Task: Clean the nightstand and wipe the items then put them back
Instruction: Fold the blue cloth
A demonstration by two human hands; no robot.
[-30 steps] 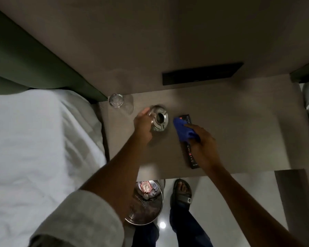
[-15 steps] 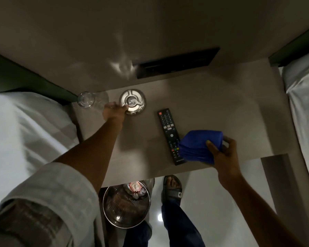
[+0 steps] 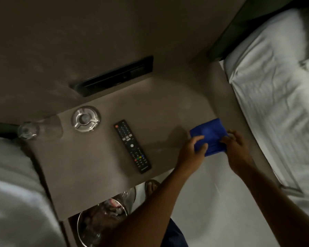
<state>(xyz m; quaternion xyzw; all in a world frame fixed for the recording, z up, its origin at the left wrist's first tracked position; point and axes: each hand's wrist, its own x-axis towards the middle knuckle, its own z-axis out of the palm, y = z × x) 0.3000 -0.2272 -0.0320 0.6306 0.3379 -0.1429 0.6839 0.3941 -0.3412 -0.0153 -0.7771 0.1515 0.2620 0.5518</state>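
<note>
A blue cloth (image 3: 208, 133) is held between both hands over the right front part of the brown nightstand (image 3: 168, 111). My left hand (image 3: 193, 150) grips its left edge and my right hand (image 3: 236, 147) grips its right edge. A black remote (image 3: 132, 146) lies flat and diagonal in the middle of the nightstand. A round metal ashtray (image 3: 86, 118) stands at the back left. A clear drinking glass (image 3: 28, 130) stands at the far left corner.
White beds flank the nightstand on the left (image 3: 11, 193) and right (image 3: 278, 97). A black panel (image 3: 112, 76) is set in the wall behind. A metal bin (image 3: 96, 227) with rubbish stands on the floor below, beside my sandalled foot (image 3: 151, 187).
My left hand has let go of the ashtray and crossed to the right to take the cloth. The cloth has moved right, away from the remote. The view has swung right.
</note>
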